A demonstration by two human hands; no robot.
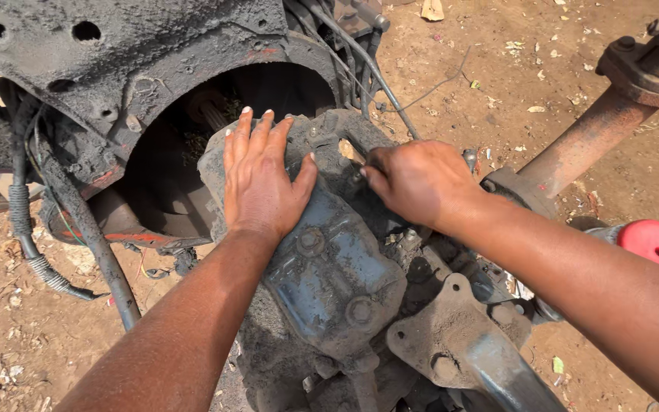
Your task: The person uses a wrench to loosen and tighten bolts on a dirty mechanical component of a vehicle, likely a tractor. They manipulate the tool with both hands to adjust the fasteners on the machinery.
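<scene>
Nearest the camera, a grimy mounting bracket (451, 336) juts out at lower right, beside the blue-grey gearbox housing (329, 275) in the middle. It looks heavy, rigid cast metal, greasy and likely slippery, best gripped by its bolted edges. The left hand (261, 179) lies flat on its top, fingers spread and released. The right hand (421, 183) curls around something small, perhaps a fitting; I cannot tell. Farther left gapes the dark round frame opening (192, 145).

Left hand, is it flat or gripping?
Flat: the left hand lies palm-down, fingers spread, on the grimy gearbox.
</scene>
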